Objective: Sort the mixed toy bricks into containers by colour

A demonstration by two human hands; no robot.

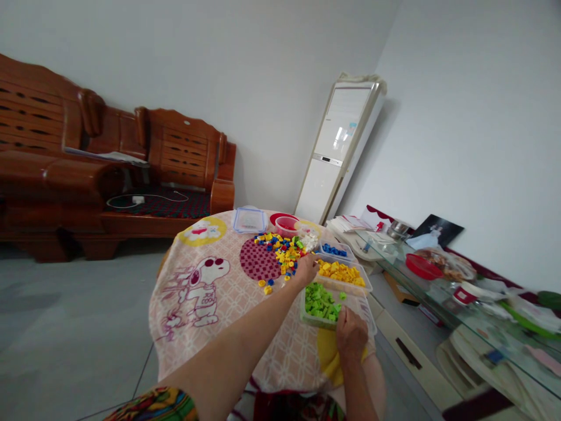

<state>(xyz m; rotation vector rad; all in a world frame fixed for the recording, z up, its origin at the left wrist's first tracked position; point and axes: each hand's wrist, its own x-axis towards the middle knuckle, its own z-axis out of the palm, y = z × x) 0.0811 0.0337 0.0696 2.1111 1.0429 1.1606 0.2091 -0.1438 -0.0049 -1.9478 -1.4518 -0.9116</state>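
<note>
My left hand (307,269) reaches across the table between a loose pile of mixed toy building bricks (287,248) and a clear container of yellow bricks (339,273). Its fingers are pinched together; whatever is in them is too small to make out. My right hand (352,332) is closed at the near right corner of a clear container of green bricks (322,302). What its curled fingers hold, if anything, is hidden. Behind the yellow ones, blue bricks (334,250) fill a smaller clear container. White bricks (310,241) are heaped beside it.
A patterned cloth (258,333) covers the round table. Toward the back are a blue-rimmed clear lid (249,220) and a reddish bowl (287,225). On the right stands a cluttered glass-topped cabinet (456,316). A wooden sofa (184,158) and an air conditioner (337,146) stand beyond.
</note>
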